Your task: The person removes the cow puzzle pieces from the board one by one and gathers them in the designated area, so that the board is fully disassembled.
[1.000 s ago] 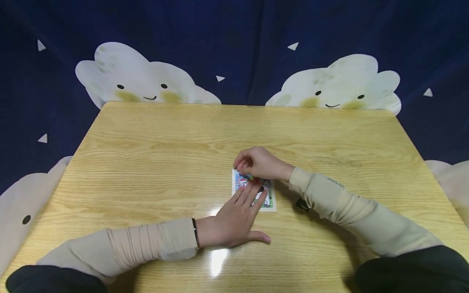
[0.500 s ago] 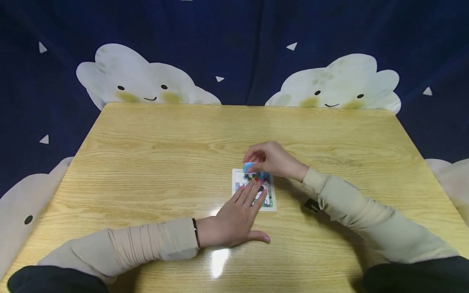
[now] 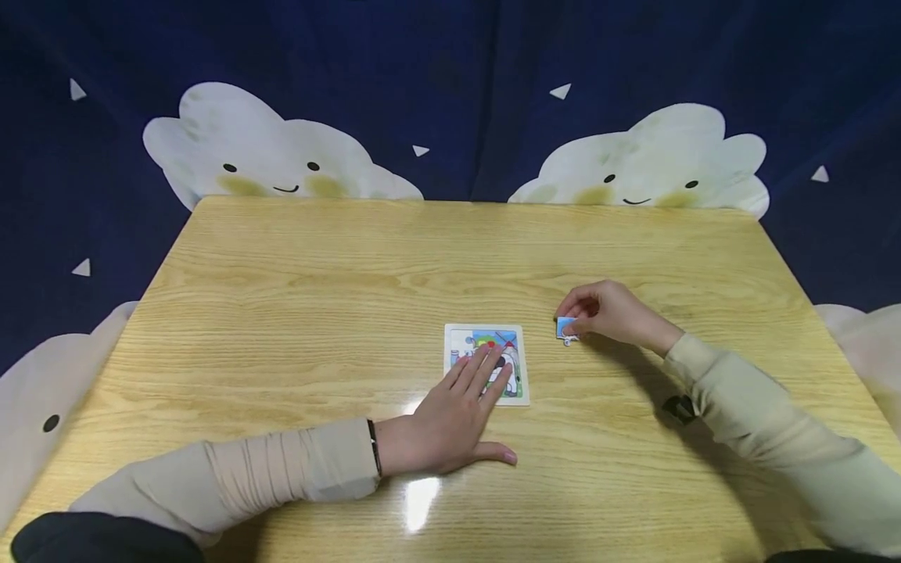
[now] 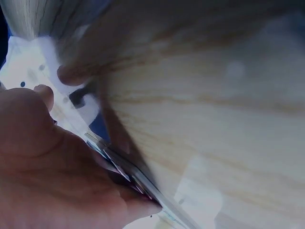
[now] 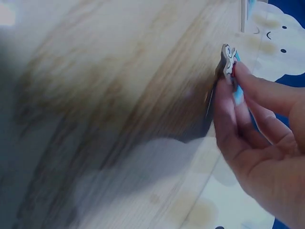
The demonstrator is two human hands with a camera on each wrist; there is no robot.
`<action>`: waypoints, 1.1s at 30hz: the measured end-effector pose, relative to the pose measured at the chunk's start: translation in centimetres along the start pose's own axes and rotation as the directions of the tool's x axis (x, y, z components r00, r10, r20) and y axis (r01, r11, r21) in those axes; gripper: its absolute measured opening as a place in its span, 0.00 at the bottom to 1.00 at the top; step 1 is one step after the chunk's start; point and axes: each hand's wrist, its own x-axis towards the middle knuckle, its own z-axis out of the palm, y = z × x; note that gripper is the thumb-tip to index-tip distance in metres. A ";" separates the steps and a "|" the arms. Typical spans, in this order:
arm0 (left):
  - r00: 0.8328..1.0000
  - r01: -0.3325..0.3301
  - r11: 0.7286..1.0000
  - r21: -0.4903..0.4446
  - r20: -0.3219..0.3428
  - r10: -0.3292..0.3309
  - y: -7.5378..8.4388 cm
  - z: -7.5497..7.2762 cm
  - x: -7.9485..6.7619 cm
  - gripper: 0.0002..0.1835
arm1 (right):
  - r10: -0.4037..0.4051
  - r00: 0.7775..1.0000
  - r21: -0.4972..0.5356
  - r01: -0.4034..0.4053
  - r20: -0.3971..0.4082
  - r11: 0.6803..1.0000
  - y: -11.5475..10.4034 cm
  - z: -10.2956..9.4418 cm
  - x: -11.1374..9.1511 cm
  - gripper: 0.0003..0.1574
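Note:
A small jigsaw puzzle in a white frame lies on the table, its picture partly covered by my left hand. The fingers of that hand lie straight across the puzzle, thumb spread out onto the wood. A pale patch of bare backing shows at the puzzle's upper left. To the right of the frame, my right hand pinches a blue and white puzzle piece between thumb and fingers. In the right wrist view the puzzle piece is seen nearly edge-on, above the table.
The wooden table reaches back to a dark blue curtain printed with smiling clouds. Glare from a light shows on the wood near the front.
My right hand has lifted the puzzle piece from the upper left of the frame and carried it right, beyond the frame. The left hand has stayed in place.

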 end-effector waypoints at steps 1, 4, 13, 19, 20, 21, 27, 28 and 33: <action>1.000 -0.001 1.000 -0.001 0.001 0.001 0.0 0.0 0.0 0.56 | -0.006 1.000 -0.017 0.006 -0.003 1.000 0.1 0.0 -0.2 0.08; 1.000 -0.003 1.000 0.010 0.008 0.003 0.1 0.0 0.0 0.56 | -0.033 0.999 -0.068 0.032 -0.012 0.997 0.2 0.0 -0.5 0.09; 1.000 0.000 0.999 0.040 -0.002 0.000 0.1 0.0 -0.1 0.56 | -0.053 0.998 -0.099 0.049 -0.044 0.994 0.0 0.5 -0.7 0.10; 1.000 -0.006 1.000 0.003 -0.004 0.006 0.1 0.1 -0.3 0.56 | -0.070 0.995 -0.115 0.061 -0.076 0.991 -0.3 0.7 -0.8 0.10; 1.000 -0.007 1.000 -0.006 -0.006 0.007 0.1 0.1 -0.3 0.55 | -0.077 0.993 -0.112 0.067 -0.085 0.991 -0.4 0.7 -0.7 0.10; 1.000 -0.009 1.000 -0.015 -0.008 0.009 0.1 0.1 -0.3 0.55 | -0.088 0.992 -0.105 0.078 -0.093 0.991 -0.7 0.7 -0.6 0.09; 1.000 -0.013 0.999 -0.029 -0.017 0.013 0.0 0.1 -0.3 0.55 | -0.139 0.987 -0.030 0.137 -0.080 0.990 -2.9 1.8 1.0 0.07; 1.000 -0.013 0.999 -0.029 -0.019 0.013 0.0 0.1 -0.3 0.55 | -0.141 0.987 -0.019 0.140 -0.073 0.990 -3.3 2.1 1.3 0.07; 0.999 -0.017 1.000 -0.017 -0.037 0.016 0.1 0.2 -0.3 0.54 | -0.191 0.981 0.045 0.192 -0.029 0.980 -5.3 3.7 2.8 0.07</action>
